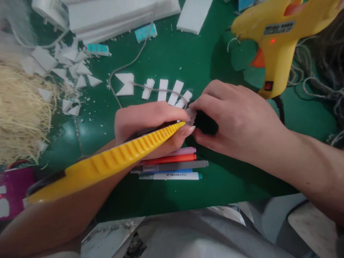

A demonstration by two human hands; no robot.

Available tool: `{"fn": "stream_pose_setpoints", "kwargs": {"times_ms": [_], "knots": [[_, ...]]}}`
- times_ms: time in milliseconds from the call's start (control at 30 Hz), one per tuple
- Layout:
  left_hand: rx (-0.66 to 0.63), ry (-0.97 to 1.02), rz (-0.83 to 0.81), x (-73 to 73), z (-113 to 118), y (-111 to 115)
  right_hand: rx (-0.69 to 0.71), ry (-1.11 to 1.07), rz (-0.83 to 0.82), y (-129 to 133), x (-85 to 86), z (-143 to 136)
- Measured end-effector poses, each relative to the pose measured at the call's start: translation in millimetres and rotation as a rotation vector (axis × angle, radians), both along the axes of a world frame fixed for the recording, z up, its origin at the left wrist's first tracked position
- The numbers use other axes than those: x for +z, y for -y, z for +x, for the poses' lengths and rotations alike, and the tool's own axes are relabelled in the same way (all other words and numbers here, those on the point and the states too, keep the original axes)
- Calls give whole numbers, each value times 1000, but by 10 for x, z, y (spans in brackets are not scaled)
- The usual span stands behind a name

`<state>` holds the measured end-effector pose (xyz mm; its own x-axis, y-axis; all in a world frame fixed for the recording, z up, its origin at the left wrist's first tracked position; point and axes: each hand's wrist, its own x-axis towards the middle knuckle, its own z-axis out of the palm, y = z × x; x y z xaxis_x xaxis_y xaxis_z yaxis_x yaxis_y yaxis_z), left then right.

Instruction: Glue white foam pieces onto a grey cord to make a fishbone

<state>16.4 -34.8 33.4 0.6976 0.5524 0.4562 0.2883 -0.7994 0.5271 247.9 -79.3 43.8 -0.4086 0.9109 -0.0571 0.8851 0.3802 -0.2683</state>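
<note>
My left hand [153, 125] is closed around a yellow ribbed tool [107, 159], whose tip points right; its thumb and finger also pinch a small white piece [191, 115]. Fingertips of my right hand [233, 114] are bent in at the right side of this piece; what they grip, if anything, is too small to make out. A grey cord [158, 89] runs from a notched white piece [127, 84] over several white strips [162, 90] to the fingers. Just below my left hand lie several markers [174, 165], partly hidden by it.
A yellow glue gun [279, 43] with a lit red light is at the upper right, beside coiled cords [303, 53]. White foam slabs [118, 18] lie at the back. White scraps [72, 61] and straw [24, 111] cover the left of the green table [236, 182].
</note>
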Motion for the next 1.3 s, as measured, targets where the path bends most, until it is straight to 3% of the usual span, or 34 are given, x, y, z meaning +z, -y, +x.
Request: {"fn": "stream_pose_setpoints", "kwargs": {"times_ms": [133, 267, 333, 467, 700, 800, 933, 1200, 1300], "knots": [[-4, 46, 12, -44, -24, -22, -13, -4, -33, -18, 6, -12], [-171, -31, -40, -84, -68, -103, 11, 6, -13, -19, 9, -7], [-67, -66, -67, -74, -65, -123, 24, 8, 4, -15, 9, 1], [-90, -112, -81, -5, -8, -101, 13, 27, 3, -19, 11, 3], [41, -46, -195, 40, 3, -37, 3, 29, -32, -38, 18, -3], [58, -25, -186, 15, -9, -39, 20, -15, -12, -36, -2, 15], [-42, -13, -131, -10, -22, -43, 16, -50, -2, -26, -21, 27], [-75, -22, -60, -151, -65, -107, 2, -7, 53, -10, -27, 8], [-143, 0, -12, -175, -24, -127, -8, -14, 71, -12, -45, 10]]}}
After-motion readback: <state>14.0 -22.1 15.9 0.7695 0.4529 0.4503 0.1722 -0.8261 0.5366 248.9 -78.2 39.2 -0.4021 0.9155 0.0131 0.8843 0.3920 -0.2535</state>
